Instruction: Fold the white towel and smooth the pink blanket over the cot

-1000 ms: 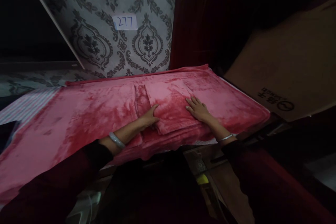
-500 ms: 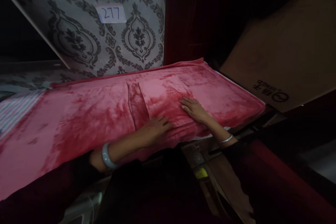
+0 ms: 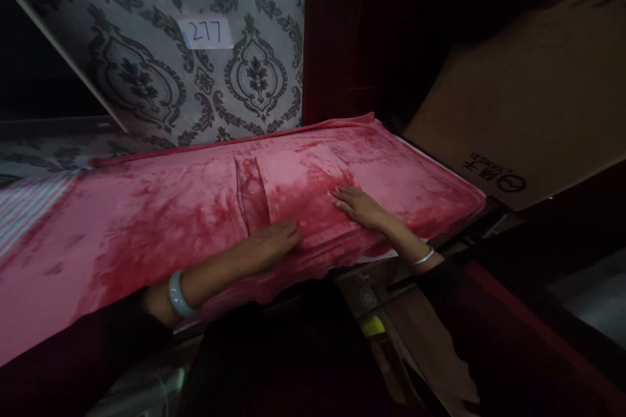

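Observation:
A pink plush blanket [image 3: 147, 215] covers a long raised surface. On it lies a folded pink cloth [image 3: 298, 176] of the same fabric. My left hand [image 3: 268, 244] rests flat at the near left corner of that folded cloth, fingers stretched toward the right. My right hand [image 3: 359, 206] lies flat on the cloth's right side, fingers spread and pointing left. Each wrist bears a bangle, and both sleeves are dark.
Patterned grey wallpaper [image 3: 161, 65] with a paper label reading 277 [image 3: 205, 32] stands behind the blanket. A dark red door frame [image 3: 332, 32] rises at centre. A cardboard box [image 3: 518, 117] leans at right. Striped fabric [image 3: 27, 199] shows at far left.
My left hand has slid from the folded cloth's left edge down to its near edge, now lying flat. My right hand stays in place. The view has shifted slightly.

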`<state>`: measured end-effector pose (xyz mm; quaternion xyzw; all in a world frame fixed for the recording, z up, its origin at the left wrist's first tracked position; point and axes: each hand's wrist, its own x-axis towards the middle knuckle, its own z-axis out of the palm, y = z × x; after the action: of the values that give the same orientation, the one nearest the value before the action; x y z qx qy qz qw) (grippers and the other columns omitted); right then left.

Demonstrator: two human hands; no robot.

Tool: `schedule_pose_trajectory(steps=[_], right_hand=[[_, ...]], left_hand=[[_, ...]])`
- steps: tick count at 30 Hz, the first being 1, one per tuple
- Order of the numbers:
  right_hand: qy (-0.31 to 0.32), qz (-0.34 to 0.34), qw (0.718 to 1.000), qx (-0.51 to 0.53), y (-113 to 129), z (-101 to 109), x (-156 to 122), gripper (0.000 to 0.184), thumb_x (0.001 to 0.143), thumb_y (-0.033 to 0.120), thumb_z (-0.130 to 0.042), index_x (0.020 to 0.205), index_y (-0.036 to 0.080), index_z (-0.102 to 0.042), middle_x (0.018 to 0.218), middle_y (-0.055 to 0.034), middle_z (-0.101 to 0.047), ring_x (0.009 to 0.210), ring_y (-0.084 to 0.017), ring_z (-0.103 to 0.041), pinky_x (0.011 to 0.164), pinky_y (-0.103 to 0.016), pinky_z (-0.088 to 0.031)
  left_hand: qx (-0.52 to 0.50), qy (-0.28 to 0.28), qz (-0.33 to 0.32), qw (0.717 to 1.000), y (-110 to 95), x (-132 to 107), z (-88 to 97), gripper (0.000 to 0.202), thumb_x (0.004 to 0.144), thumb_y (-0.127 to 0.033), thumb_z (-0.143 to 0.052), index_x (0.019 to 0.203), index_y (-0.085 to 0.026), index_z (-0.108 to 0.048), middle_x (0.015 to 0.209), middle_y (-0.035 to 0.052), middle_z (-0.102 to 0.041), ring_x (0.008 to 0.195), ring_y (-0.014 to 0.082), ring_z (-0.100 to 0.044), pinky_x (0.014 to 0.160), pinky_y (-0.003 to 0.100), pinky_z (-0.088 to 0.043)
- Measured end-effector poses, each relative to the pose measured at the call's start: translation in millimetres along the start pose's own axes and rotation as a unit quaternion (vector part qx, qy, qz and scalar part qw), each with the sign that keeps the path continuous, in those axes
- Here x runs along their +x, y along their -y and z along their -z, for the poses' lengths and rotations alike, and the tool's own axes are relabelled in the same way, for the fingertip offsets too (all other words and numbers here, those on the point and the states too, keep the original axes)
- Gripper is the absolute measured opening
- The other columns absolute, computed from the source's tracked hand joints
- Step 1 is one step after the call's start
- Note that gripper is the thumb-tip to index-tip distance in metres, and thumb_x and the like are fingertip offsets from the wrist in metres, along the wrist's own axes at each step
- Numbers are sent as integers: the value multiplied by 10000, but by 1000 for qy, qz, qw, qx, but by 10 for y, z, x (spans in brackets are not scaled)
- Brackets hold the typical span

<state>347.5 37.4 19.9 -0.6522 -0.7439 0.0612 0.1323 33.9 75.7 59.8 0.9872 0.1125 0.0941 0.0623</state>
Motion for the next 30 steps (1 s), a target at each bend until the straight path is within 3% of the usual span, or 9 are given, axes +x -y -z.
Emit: schedule_pose_trajectory(steps=[3, 5, 7, 9, 13, 16, 19, 30], right_hand=[[6, -1, 1000, -4, 18, 39, -5, 515, 1056, 436, -416, 1456, 166, -597, 1519, -122, -549, 1447, -265, -472, 1226, -446, -358], [-19, -12, 1000, 9, 35, 117, 80, 477, 1064, 404, -381, 1405, 197, -642, 1430, -102, -637, 1340, -251, -584, 1162, -418, -437], [-61, -24, 998, 11, 59, 218, 256, 471, 1067, 369, -350, 1402, 212, -642, 1395, -91, -665, 1290, -239, -619, 1131, -400, -463], [-94, -36, 995, -10, 90, 293, 490, 492, 1060, 358, -367, 1474, 192, -576, 1472, -112, -602, 1368, -253, -554, 1160, -417, -430], [-99, -83, 988, -79, 127, 178, 844, 564, 1057, 392, -407, 1586, 198, -423, 1638, -143, -384, 1521, -326, -341, 1190, -536, -359], [-79, -82, 987, -109, 82, -104, 866, 573, 1070, 436, -385, 1598, 213, -396, 1664, -132, -333, 1541, -327, -293, 1202, -576, -313], [-76, -70, 988, -111, -8, -324, 810, 608, 1073, 486, -350, 1613, 207, -363, 1671, -128, -312, 1552, -307, -271, 1219, -567, -286], [-70, -74, 991, -93, -73, -379, 845, 628, 1065, 530, -328, 1629, 254, -327, 1696, -111, -252, 1563, -306, -242, 1222, -587, -268]], left_hand=[[-46, 45, -5, 998, -16, -87, 106, 230, 866, -105, -505, 1002, -197, -667, 1026, 62, -690, 917, 216, -651, 823, 329, -528], [-92, 13, 26, 995, -5, 19, 210, 277, 901, -191, -507, 1121, -197, -676, 1092, 65, -721, 983, 218, -678, 880, 337, -542], [-105, -44, 70, 991, 31, 268, 276, 396, 960, -288, -464, 1311, -193, -620, 1296, 94, -697, 1190, 239, -648, 1037, 386, -508], [-67, -72, 129, 987, 87, 590, 254, 544, 990, -394, -439, 1482, -168, -493, 1530, 139, -544, 1431, 283, -483, 1189, 465, -389], [38, -10, 246, 968, 260, 1043, -50, 864, 945, -613, -502, 1615, -109, -291, 1694, 203, -257, 1584, 386, -162, 1271, 583, -180], [95, 17, 295, 951, 412, 1039, -328, 878, 952, -658, -478, 1629, -133, -286, 1712, 205, -185, 1588, 419, -81, 1264, 646, -95], [101, 31, 308, 946, 506, 924, -479, 875, 967, -686, -421, 1641, -148, -269, 1718, 205, -147, 1588, 424, -52, 1260, 658, -80], [94, 38, 311, 945, 483, 850, -457, 882, 973, -681, -408, 1637, -120, -258, 1705, 251, -150, 1580, 452, -75, 1247, 659, -127]])
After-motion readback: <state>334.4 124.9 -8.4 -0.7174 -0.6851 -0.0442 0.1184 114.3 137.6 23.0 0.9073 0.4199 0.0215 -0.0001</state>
